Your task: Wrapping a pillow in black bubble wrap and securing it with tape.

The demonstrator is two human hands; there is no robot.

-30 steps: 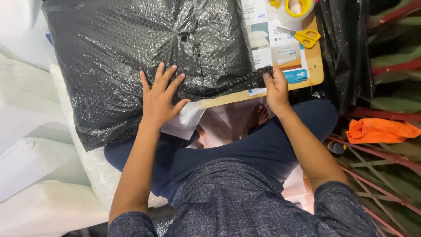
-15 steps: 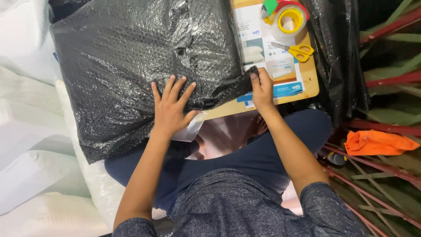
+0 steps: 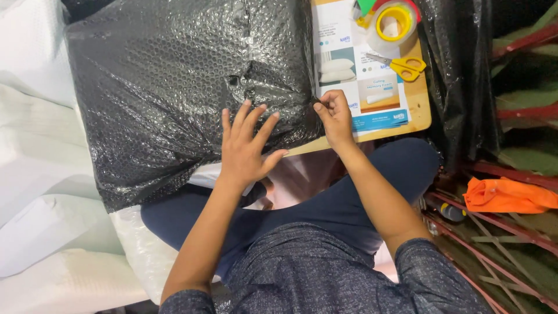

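Black bubble wrap covers a large soft bundle [image 3: 180,87] that fills the upper left of the head view and lies on the person's lap and a wooden board [image 3: 419,104]. The left hand [image 3: 247,145] rests flat on the bundle's near edge, fingers spread wide and gripping nothing. The right hand [image 3: 334,116] is at the bundle's right edge, its fingertips pinched together on the black wrap there (how much of the film they have caught cannot be told). Just right of that hand a printed sheet [image 3: 360,75] lies on the board, with yellow-handled scissors [image 3: 404,67] on it and a roll of clear tape with a yellow core [image 3: 395,23] just above them. More black film [image 3: 459,75] hangs beyond the board's right edge. An orange cloth [image 3: 508,196] lies on metal bars at the far right, well apart from both hands. White padded material [image 3: 40,168] flanks the bundle on the left. The bundle hides most of the board.
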